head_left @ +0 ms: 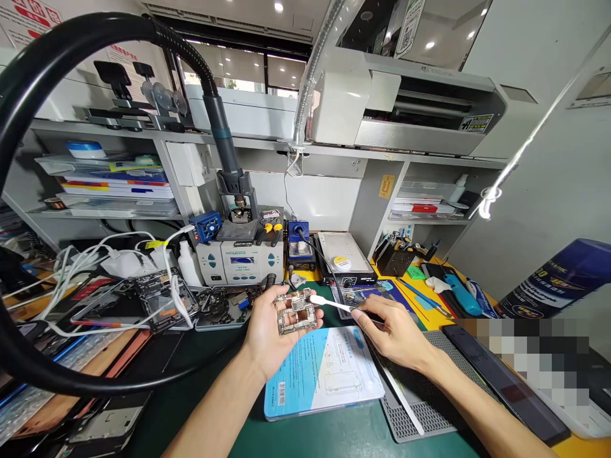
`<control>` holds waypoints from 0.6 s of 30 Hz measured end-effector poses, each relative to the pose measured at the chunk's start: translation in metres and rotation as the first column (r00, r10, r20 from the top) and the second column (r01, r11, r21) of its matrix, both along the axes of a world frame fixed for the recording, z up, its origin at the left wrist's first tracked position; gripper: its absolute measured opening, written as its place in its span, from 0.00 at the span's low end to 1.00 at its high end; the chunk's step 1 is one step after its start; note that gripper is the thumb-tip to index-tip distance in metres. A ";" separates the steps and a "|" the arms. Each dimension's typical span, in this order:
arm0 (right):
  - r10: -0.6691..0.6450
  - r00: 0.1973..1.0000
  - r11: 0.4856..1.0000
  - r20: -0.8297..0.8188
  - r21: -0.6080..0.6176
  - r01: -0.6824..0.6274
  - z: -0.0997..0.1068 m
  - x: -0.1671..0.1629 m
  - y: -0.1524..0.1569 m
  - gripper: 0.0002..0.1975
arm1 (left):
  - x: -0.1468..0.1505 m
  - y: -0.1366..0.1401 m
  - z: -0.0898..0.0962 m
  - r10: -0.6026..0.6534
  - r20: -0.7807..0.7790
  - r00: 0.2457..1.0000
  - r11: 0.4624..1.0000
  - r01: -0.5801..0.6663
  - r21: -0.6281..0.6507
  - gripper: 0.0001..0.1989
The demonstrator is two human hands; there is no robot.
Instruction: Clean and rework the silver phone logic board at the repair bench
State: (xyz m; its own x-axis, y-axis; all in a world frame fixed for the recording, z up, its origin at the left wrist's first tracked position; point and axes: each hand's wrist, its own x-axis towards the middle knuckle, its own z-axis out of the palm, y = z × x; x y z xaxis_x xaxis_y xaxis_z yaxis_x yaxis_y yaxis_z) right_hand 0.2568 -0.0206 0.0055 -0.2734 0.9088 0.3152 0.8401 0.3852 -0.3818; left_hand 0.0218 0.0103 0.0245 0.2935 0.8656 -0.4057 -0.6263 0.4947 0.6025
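A phone circuit board (296, 312) rests in the fingers of my left hand (265, 327), raised above the front of the workbench. Its face, with square openings and metal parts, is turned up to me. My right hand (394, 331) is closed around the dark handle of what looks like a toothbrush (334, 305). The white head of the brush lies at the upper right edge of the board; its bristles cannot be made out. Below both hands is a blue and white box (324, 381) on the green mat (229, 420).
A rework station (241, 262) stands behind my hands, and a thick black hose (42, 70) arches over the left side. Cables (105, 254) and phone parts crowd the left. A grey perforated mat (424, 413), a dark phone (506, 381) and a spray can (558, 280) are on the right.
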 end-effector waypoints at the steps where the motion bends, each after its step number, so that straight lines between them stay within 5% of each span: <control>1: -0.005 1.000 1.000 -0.004 0.003 0.005 0.000 0.000 0.000 0.18 | 0.000 0.000 0.000 -0.002 -0.010 1.000 1.000 0.002 0.004 0.20; 18: -0.022 0.999 0.999 -0.029 0.033 0.023 -0.001 -0.001 -0.001 0.17 | 0.004 -0.002 -0.002 -0.088 -0.064 0.994 0.991 0.094 0.097 0.17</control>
